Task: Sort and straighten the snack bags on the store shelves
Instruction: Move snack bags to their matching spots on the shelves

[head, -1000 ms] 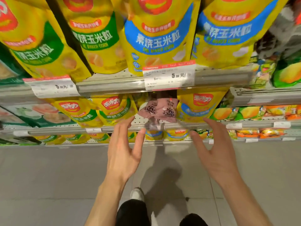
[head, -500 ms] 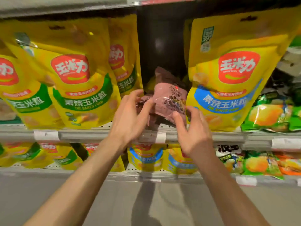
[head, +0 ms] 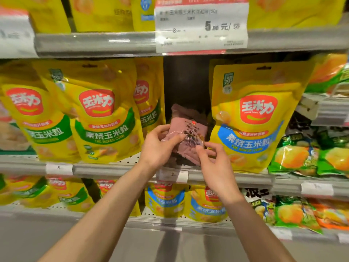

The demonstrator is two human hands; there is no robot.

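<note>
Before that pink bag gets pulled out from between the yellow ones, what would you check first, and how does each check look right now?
1. Left hand grips the pink bag: ok.
2. Right hand pinches its lower edge: ok.
3. Blue-banded yellow bag stands apart from the pink one: ok.
4. Green-banded yellow bag upright: ok.
5. More pink bags hidden behind: cannot tell.
6. Price tag on the shelf rail out of the way: ok.

Big price tag [head: 201,25] on upper shelf rail reads "5.90 元" w/ small "8" beside. Yellow corn bags [head: 105,114] say "THE BAKED CORN"; small rail tag [head: 59,168] below shows "8"
</note>
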